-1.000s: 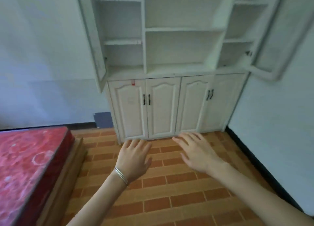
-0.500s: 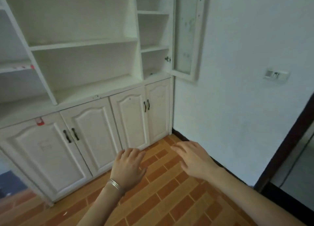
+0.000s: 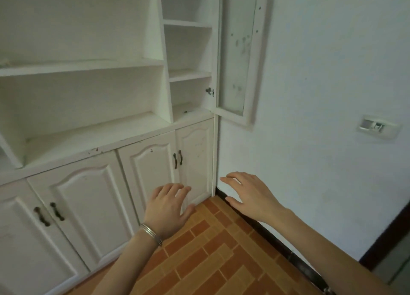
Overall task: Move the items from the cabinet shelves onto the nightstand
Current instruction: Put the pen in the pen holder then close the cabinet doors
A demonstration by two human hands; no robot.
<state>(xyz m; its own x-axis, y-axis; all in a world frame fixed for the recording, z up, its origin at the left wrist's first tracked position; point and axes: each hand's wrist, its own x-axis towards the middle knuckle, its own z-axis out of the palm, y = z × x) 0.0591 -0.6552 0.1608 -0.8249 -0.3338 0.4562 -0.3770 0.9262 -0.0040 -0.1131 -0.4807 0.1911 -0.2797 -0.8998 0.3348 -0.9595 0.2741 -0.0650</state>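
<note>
The white cabinet [image 3: 142,139] fills the left and top of the view, and the shelves [image 3: 88,65] I can see hold nothing. My left hand [image 3: 166,208], with a bracelet on the wrist, hovers palm down in front of the lower doors [image 3: 193,159], fingers spread and holding nothing. My right hand [image 3: 250,194] floats to its right, near the wall corner, also relaxed and holding nothing. No nightstand and no items show in this view.
A glass-panelled upper door [image 3: 235,57] stands swung open against the right wall. A wall socket [image 3: 377,129] sits on that white wall. Brick-patterned floor tiles [image 3: 217,257] run below. A dark door frame [image 3: 386,239] is at the lower right.
The view has swung to the right: the red mattress and left cabinet side left the frame, and the right wall, socket and door frame came in. Both hands stay held out and hold nothing.
</note>
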